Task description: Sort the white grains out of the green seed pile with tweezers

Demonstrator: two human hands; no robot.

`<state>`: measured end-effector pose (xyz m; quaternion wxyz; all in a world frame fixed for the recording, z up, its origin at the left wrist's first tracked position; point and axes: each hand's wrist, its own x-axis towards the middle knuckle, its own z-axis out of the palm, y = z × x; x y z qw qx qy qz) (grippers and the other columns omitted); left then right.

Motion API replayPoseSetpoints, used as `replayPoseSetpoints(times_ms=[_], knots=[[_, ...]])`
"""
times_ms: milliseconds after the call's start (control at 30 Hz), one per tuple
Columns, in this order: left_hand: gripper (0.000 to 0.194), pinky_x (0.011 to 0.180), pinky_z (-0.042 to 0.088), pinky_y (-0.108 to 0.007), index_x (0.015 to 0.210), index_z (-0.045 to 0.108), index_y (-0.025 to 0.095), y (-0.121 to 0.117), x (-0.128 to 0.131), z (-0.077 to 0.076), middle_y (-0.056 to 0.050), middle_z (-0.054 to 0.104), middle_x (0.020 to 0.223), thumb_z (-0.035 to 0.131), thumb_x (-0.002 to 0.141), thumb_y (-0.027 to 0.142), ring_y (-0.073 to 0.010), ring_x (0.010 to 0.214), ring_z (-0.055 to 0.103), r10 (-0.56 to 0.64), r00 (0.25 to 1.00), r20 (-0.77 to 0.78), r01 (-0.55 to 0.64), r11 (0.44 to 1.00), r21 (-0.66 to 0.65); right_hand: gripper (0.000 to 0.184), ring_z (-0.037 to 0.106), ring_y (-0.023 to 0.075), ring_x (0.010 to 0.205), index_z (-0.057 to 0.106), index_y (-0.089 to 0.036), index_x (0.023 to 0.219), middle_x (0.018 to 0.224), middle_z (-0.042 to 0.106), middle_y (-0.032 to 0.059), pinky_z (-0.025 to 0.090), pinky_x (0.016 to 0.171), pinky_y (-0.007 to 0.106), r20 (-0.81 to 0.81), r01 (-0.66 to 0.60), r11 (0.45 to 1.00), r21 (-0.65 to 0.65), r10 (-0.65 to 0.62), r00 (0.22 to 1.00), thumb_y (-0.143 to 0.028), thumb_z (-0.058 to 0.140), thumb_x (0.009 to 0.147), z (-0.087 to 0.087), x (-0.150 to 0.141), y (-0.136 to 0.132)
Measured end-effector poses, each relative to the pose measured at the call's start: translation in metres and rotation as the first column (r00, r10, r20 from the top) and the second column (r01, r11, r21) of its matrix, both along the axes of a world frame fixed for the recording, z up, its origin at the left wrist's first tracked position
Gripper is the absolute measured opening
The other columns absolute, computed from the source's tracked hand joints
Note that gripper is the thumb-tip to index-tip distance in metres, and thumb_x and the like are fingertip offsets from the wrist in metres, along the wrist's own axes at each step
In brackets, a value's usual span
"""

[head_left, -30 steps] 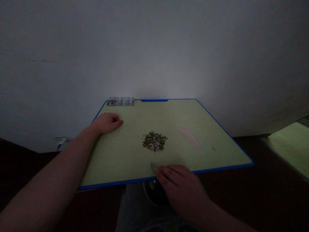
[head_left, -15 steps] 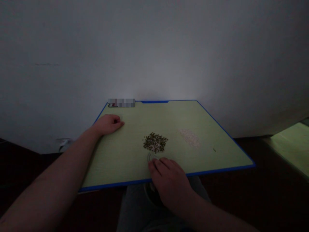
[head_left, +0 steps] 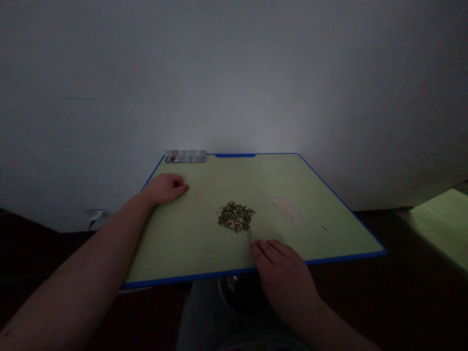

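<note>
A: Item one, the bench [head_left: 190,243]?
B: Pale green top with a blue edge, set against a grey wall [head_left: 234,73]. Dim light throughout.

A: Item two, the goods on it?
B: A heap of small dark green grains [head_left: 236,216] mixed with a few pale ones, near the middle of the bench. At about 3 o'clock from it, apart from it, a thin patch of white grains [head_left: 288,208]. One stray dark speck [head_left: 324,227] lies further toward 3 o'clock, near the right edge.

A: Item three, the right hand [head_left: 283,275]?
B: Palm down over the near blue edge, fingers pointing up the bench. At the fingertips sits a small clear object [head_left: 251,236], too faint to identify, just beside the heap at its 5 o'clock corner. The grip looks loosely closed about that object, but how firmly it holds I cannot tell.

A: Item four, the left hand [head_left: 166,187]?
B: Resting on the bench at about 10 o'clock from the heap, well apart from it. Grip curled into a loose fist, holding nothing visible.

A: Anything else?
B: A small blurred label [head_left: 185,156] at the far left corner of the bench. A dark round bowl [head_left: 237,295] below the near edge, in the lap. A second green surface [head_left: 444,219] at far right.
</note>
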<state>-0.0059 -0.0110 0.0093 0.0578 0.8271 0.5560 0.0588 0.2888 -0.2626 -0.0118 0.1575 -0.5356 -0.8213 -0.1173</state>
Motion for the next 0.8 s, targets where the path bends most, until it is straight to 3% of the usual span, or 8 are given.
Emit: replayPoseSetpoints(times_ms=[200,433,800], knots=[[0.039,0.059,0.033,-0.030,0.064,0.053,0.021,-0.002,0.001,0.002,-0.003,0.057,0.062,0.043,0.079,0.055,-0.0166,0.061,0.051,0.007,1.000,-0.008,-0.007,1.000,-0.004,0.044,0.066,0.0237,0.091,0.067,-0.012,0.112,0.104,0.074,0.0113,0.054,0.080,0.036,0.041,0.048,0.999,-0.009,-0.047,0.998,0.003,0.054,0.073,0.001,0.011,-0.004],[0.040,0.060,0.034,-0.029,0.066,0.055,0.020,-0.001,0.002,0.001,-0.003,0.059,0.064,0.042,0.079,0.056,-0.0173,0.064,0.053,0.013,0.999,-0.034,-0.013,1.000,-0.005,0.039,0.066,0.0229,0.088,0.066,-0.010,0.113,0.102,0.074,0.0121,0.053,0.078,0.034,-0.004,-0.097,0.995,0.026,0.097,0.995,-0.006,0.060,0.075,0.006,-0.013,-0.007],[0.039,0.060,0.034,-0.030,0.064,0.052,0.021,0.003,0.001,-0.002,-0.002,0.055,0.061,0.043,0.078,0.056,-0.0166,0.061,0.051,0.000,1.000,-0.006,0.000,1.000,-0.008,0.045,0.066,0.0239,0.092,0.068,-0.011,0.112,0.105,0.074,0.0116,0.054,0.081,0.035,0.034,0.015,1.000,0.000,-0.015,0.999,0.001,0.056,0.071,0.001,0.017,0.000]])
